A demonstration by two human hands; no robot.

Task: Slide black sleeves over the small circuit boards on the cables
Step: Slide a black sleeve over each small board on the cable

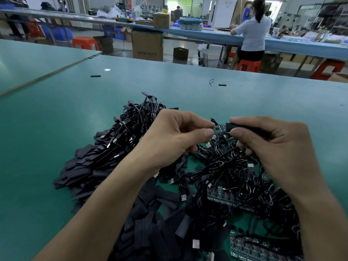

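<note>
Lying at about 8 o'clock from the hands, a heap of loose sleeves (79, 166), flat and black, spreads over the green table (47, 129). Just past it, toward 10 o'clock, sits a tangle of coiled cables (139, 117).

The left hand (175, 134) comes in from 7 o'clock on a bare forearm, back of the hand up. Its thumb and forefinger pinch the 9 o'clock end of a small circuit board (219, 127), and its other fingers are curled under.

The board is held in the air above the pile, between the two hands. Its long axis runs level from 9 to 3 o'clock.

At the board's 3 o'clock end is a black sleeve (240, 127) on the same axis, its mouth facing 9 o'clock and just over that end. Most of the board is bare.

The right hand (273, 146) reaches in from 5 o'clock and pinches the sleeve between thumb and forefinger. Its lower fingers are curled, and a black cable (212, 164) trails from beneath them toward 8 o'clock.

At 6 o'clock, below the right hand, more bare boards (224, 196) lie among looped cables.
</note>
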